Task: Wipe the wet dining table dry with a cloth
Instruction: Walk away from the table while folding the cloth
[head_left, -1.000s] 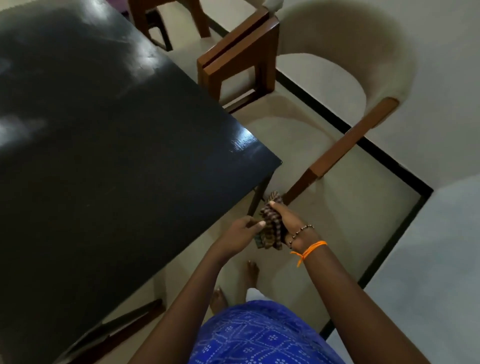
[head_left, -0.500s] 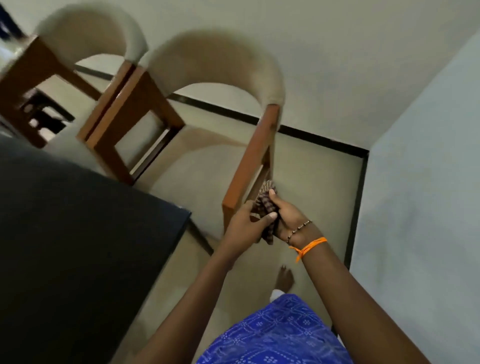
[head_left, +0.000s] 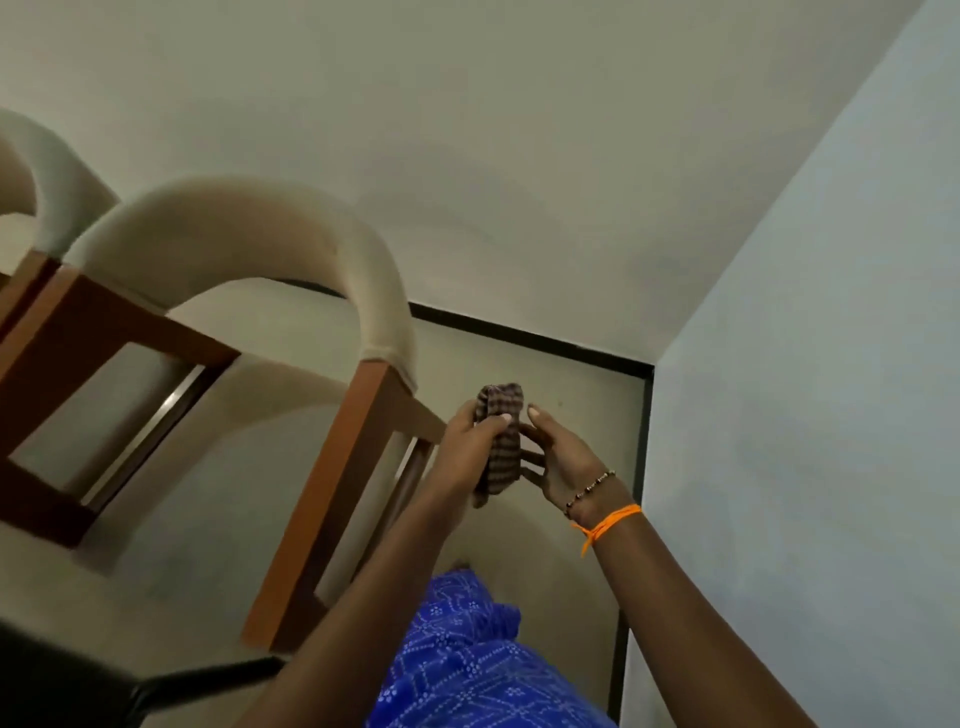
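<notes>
A folded brown checked cloth (head_left: 501, 441) hangs in front of me above the floor. My left hand (head_left: 470, 447) grips it, thumb across its front. My right hand (head_left: 558, 460) is beside it with fingers straight, their tips touching the cloth's far side. Only a corner of the black dining table (head_left: 62, 680) shows at the bottom left, well away from both hands.
A wooden chair with a cream curved back (head_left: 244, 244) stands just left of my hands; a second chair (head_left: 31, 171) is behind it. A black skirting line (head_left: 530, 340) meets a pale blue wall (head_left: 810, 415) on the right. Blue patterned clothing (head_left: 467, 665) is below.
The view has swung right, away from the table, leaving only its corner visible. My right hand, which gripped the cloth, has opened, and my left hand now holds it.
</notes>
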